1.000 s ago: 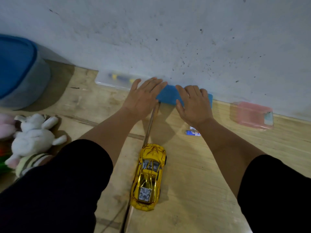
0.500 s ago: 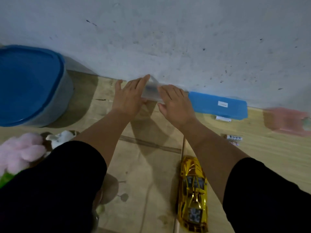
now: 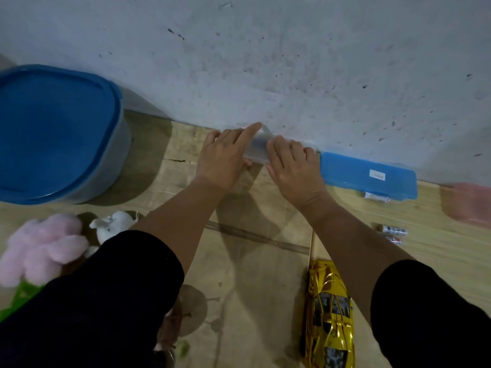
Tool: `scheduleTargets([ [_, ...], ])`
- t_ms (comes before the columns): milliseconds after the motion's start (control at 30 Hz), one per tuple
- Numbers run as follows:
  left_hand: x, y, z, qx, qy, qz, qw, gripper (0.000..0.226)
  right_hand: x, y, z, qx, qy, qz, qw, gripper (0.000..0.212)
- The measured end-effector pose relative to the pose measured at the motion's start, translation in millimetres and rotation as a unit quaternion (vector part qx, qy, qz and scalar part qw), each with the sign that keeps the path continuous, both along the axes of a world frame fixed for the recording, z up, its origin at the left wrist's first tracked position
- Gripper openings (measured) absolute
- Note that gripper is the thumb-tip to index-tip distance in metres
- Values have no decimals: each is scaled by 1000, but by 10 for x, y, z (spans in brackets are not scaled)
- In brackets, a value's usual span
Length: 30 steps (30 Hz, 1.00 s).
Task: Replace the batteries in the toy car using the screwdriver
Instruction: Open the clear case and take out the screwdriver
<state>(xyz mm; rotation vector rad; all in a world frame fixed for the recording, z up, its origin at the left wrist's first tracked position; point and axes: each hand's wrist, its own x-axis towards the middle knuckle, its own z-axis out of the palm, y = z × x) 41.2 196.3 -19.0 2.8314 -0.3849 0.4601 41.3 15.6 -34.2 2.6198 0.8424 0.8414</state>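
1. Down at the lower right, the gold toy car (image 3: 329, 312) lies on the wooden floor (image 3: 265, 288), its length running toward the wall (image 3: 292, 62); nothing touches it.
2. Beyond the car toward the wall, and slightly right of it, 2 batteries (image 3: 393, 233) lie loose on the floor side by side.
3. Farther from the car, against the foot of the wall, sits a blue flat case (image 3: 369, 175) with a small white label on its lid; a 3rd battery (image 3: 376, 196) lies just at its near edge.
4. Left of that case, and well beyond the car, a clear plastic box (image 3: 259, 147) rests against the wall, and both hands are on it.
5. The left hand (image 3: 225, 158) lies over the box's left end with fingers mostly straight and the forefinger stretched up along the raised clear lid; the thumb is tucked at the box's near edge.
6. The right hand (image 3: 293, 168) covers the box's right part with fingers curled over its top; whether it clamps the box or only presses it I cannot tell.
7. No screwdriver can be made out; the box's contents are blurred.
8. Far right of the car at the wall is a pink container (image 3: 467, 208), blurred.
9. Far left of the car stand a blue-lidded tub (image 3: 55, 134), a pink plush toy (image 3: 45, 245) and a white plush toy (image 3: 113, 225).
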Motion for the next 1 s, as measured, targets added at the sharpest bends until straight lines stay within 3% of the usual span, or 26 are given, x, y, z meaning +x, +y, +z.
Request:
scheduleTargets([
  [267,-6,-30,5,4,1,12,1000,77,117,-32,29,-53,-20,33,998,43],
  [400,-68,-63,41,43,-4,22,999,76,154,-37,182,25,48,31,998,39],
  [500,-124,-108,30,79,-15,68,994,90,148,-52,240,88,87,41,991,30],
  [667,-153,-131,24,119,-79,103,984,101,154,-42,363,120,18,-32,992,33],
  [833,-147,-124,22,134,-74,104,983,107,221,-107,471,123,-30,-87,988,37],
  [900,-139,-137,56,132,-43,101,985,108,176,-110,502,132,-10,-75,988,29],
  [967,-123,-130,99,133,-10,91,987,107,75,-86,474,150,54,-34,987,16],
  [1000,-106,-110,117,135,-8,86,987,107,14,-61,443,159,101,-3,982,20],
])
